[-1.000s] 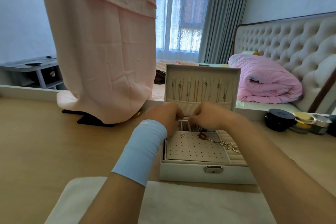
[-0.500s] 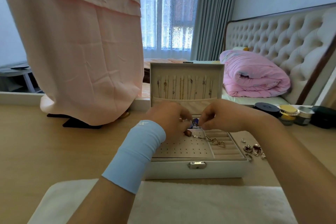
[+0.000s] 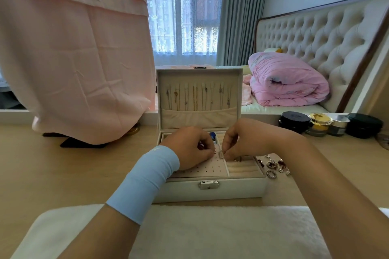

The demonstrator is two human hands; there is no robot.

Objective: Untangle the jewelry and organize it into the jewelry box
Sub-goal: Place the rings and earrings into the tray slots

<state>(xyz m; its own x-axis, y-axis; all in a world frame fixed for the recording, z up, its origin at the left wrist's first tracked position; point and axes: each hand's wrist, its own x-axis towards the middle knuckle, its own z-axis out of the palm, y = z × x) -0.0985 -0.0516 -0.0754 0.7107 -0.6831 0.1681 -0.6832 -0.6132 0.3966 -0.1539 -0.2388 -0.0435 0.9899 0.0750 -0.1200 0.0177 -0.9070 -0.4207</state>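
Note:
A white jewelry box (image 3: 210,190) stands open on the wooden table, its lid (image 3: 199,99) upright with several necklaces hanging inside. Both hands hover over the tray. My left hand (image 3: 189,147), with a light blue wristband, has its fingertips pinched over the perforated earring panel (image 3: 212,169). My right hand (image 3: 242,139) pinches a small clear-and-silver jewelry piece (image 3: 221,154) just above that panel. A gold heart-shaped piece (image 3: 237,160) lies on the ring rolls. Whether the left fingers hold part of the same piece is hidden.
A heap of loose earrings and charms (image 3: 274,167) lies on the table right of the box. Several cosmetic jars (image 3: 320,124) stand at the back right. A pink cloth (image 3: 73,59) hangs at the left over a dark stand. A white towel (image 3: 210,231) lies along the near edge.
The view has shifted, bringing the box left of centre and the loose pile into sight. Both hands have dropped from the box's rear compartments toward the earring panel, and the dangling chain is no longer seen.

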